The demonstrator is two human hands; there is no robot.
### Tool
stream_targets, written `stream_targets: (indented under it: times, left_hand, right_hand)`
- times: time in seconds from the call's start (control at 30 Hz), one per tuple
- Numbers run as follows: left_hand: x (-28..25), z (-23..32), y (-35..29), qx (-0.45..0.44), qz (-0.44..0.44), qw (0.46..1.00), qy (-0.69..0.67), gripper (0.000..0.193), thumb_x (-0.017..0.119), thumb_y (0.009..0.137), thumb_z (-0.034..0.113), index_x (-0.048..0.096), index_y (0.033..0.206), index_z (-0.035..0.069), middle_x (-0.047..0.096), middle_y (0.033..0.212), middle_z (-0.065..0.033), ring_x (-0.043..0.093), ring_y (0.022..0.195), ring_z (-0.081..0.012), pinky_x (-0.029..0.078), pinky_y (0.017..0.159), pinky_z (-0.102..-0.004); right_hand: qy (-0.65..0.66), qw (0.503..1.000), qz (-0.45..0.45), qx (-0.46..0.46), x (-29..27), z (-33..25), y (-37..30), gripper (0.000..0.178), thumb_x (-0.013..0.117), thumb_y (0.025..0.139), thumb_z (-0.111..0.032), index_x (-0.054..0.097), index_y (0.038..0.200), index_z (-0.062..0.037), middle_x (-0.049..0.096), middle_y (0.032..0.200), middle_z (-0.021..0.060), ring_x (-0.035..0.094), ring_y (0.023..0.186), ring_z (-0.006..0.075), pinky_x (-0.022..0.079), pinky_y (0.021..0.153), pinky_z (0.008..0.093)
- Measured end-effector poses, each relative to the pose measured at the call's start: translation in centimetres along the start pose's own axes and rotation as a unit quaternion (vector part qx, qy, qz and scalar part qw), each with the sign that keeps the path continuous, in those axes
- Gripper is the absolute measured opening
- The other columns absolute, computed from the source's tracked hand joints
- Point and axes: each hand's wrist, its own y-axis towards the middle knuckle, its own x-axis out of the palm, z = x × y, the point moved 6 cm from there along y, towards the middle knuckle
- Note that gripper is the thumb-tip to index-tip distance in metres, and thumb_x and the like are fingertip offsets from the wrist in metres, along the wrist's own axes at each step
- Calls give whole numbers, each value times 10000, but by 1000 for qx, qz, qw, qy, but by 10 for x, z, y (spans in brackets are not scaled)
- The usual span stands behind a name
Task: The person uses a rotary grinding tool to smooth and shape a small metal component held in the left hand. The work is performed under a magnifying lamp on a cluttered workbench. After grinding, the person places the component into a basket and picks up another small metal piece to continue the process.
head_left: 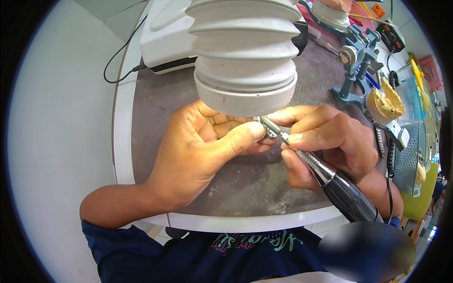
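Note:
Between its thumb and fingers, my left hand (pixel 188 155) pinches a small shiny metal piece (pixel 270 135), which looks like a dental casting. Most of that piece is hidden by the fingertips. My right hand (pixel 337 137) is wrapped round a black and silver rotary handpiece (pixel 347 191), held slantwise like a pen. The handpiece's grey cylindrical bit (pixel 270 124) lies over the metal piece and appears to touch it. Both hands meet just below the mouth of a white ribbed suction hose (pixel 245 96).
A white machine (pixel 167 35) with a black cable stands at the back left. To the right are a blue-grey articulator (pixel 356 70), a yellowish plaster dental cast (pixel 387 101), a small black control box (pixel 390 37) and a grey-blue basket (pixel 406 162). The dark worktop (pixel 226 198) has a white edge.

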Motion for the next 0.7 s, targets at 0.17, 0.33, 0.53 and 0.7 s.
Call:
stream_targets:
  times: [0.17,0.33,0.53,0.7]
  left_hand:
    - [2,2,1,7,-9,1000,0,426,608,974,46,445,1350,-68,625,1206,-191,679,1038,-226,591,909,-344]
    - [0,0,0,6,-5,1000,10,420,606,972,43,449,1346,-64,625,1230,-207,679,1047,-227,589,915,-346]
    - [2,-1,1,38,1,999,2,391,600,973,54,469,1324,-60,635,1220,-200,670,1074,-236,571,949,-376]
    - [1,0,1,16,-8,1000,-1,341,574,989,87,499,1293,-48,648,1166,-171,671,1055,-229,562,954,-363]
  right_hand:
    - [24,999,4,34,0,0,-3,235,685,818,98,552,1004,49,644,898,194,719,948,401,621,757,409]
    - [40,998,-17,42,0,3,-6,265,683,826,102,520,1028,50,616,936,208,709,971,406,617,787,424]
    - [7,999,-3,38,0,0,-4,263,673,841,95,506,1038,44,589,923,176,709,939,354,587,802,408]
    - [13,997,28,70,-7,2,-8,272,678,847,74,498,1044,25,579,917,151,684,924,264,555,787,344]
